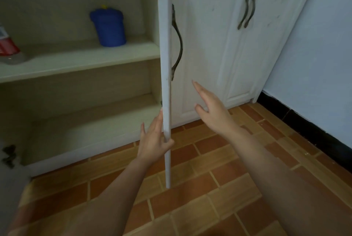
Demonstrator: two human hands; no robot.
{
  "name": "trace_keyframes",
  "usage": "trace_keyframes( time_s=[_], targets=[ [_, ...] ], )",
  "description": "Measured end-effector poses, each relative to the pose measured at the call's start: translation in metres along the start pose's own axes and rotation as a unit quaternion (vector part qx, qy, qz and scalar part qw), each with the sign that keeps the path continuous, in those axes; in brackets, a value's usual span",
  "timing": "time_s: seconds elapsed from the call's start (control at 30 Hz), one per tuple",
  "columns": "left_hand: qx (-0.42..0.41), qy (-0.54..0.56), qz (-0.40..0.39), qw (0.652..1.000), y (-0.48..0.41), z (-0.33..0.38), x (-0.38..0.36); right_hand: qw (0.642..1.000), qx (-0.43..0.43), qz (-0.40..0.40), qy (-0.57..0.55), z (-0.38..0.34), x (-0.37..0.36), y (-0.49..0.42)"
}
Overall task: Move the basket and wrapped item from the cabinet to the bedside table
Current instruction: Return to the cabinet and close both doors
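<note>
The white cabinet stands open, its door [166, 83] swung toward me edge-on. My left hand [155, 140] rests on the door's lower edge, thumb on the near side and fingers spread on the inner side. My right hand [209, 110] hovers to the right of the door, fingers spread, holding nothing. On the upper shelf [76, 60] sits a blue basket [109, 26] with something yellow at its top. A wrapped red and white item [7, 45] lies at the shelf's left end, cut off by the frame.
The lower shelf [91, 110] and cabinet bottom show nothing on them. Closed white doors with dark handles [246, 10] stand to the right. A second open door with a dark handle [8, 155] is at the far left. Brown tiled floor [209, 188] lies below.
</note>
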State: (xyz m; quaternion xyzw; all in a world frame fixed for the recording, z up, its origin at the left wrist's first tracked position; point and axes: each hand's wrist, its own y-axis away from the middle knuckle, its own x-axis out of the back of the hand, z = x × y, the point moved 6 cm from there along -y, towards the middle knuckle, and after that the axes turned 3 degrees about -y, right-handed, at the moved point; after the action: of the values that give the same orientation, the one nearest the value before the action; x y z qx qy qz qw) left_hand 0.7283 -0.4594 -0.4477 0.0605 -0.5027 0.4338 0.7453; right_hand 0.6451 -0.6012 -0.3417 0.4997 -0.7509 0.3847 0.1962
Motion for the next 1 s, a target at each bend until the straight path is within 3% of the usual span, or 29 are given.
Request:
trace_keyframes(
  time_s=[0.5,0.7,1.0],
  targets=[
    [0.172,-0.075,0.099,0.977,0.013,-0.115,0.088,0.987,0.155,-0.027,0.028,-0.103,-0.068,-0.096],
    [0.188,-0.110,0.093,0.972,-0.001,-0.145,0.115,0.974,0.215,-0.022,0.073,-0.134,-0.098,-0.133],
    [0.177,-0.129,0.112,0.969,-0.017,-0.177,0.137,0.965,0.226,-0.032,0.132,-0.133,-0.135,-0.187]
  ],
)
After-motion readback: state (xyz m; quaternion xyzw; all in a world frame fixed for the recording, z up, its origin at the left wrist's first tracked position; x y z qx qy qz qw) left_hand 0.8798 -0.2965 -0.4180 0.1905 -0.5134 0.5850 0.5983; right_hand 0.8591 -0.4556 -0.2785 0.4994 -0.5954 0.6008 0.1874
